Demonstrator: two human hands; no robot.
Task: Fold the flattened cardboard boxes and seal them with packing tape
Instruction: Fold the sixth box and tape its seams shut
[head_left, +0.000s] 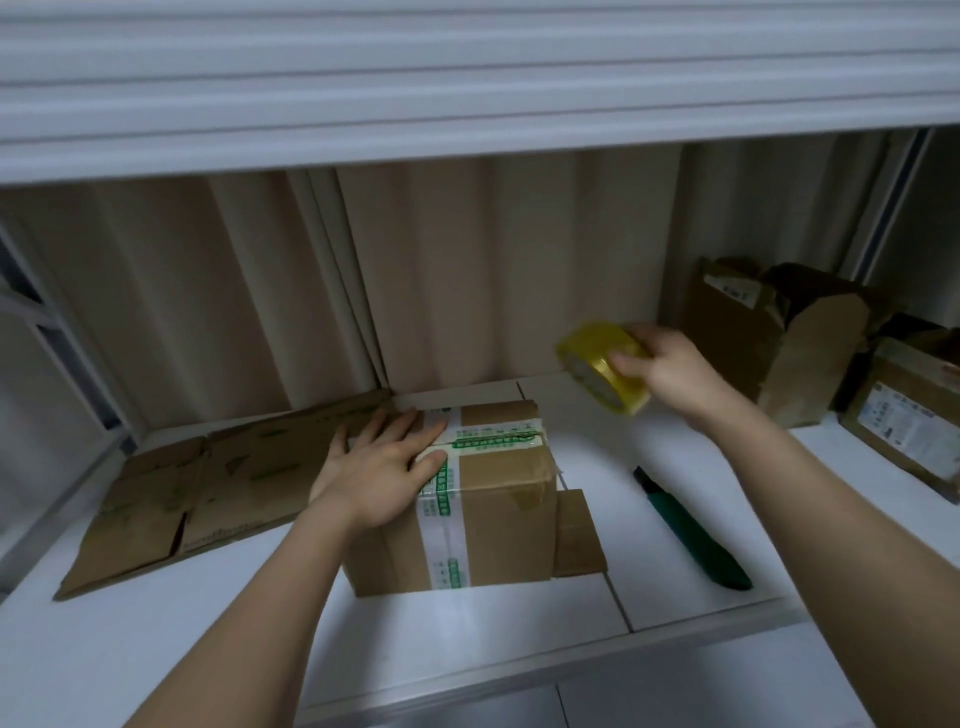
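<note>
- Your left hand (382, 470) lies flat, fingers straight and spread, pressing on top of the folded box (462, 499). Not gripping anything.
- Your right hand (670, 369) is curled around the tape roll (602, 366), holding it in the air right of the box and above the desk (519, 618). Fingers wrap the outer face of the roll.
- Tape roll: one, yellowish and see-through, tilted so its open core faces you.
- Folded box: one, brown, standing near the middle of the desk. A white tape strip with green print (447, 540) runs across its top and down the near face. Print is too blurred to read.
- One loose flap (576, 535) sticks out at the box's right side, flat on the desk.
- Flattened cardboard (208, 493): lies on the desk left of the box, touching it. Faint green print, unreadable. Can't tell how many sheets.
- Utility knife (696, 535): one, green handle, lying on the desk right of the box, apart from it.
- Other boxes (831, 364) at far right: at least three, worn and torn, two with white shipping labels. Label text too small to read.
</note>
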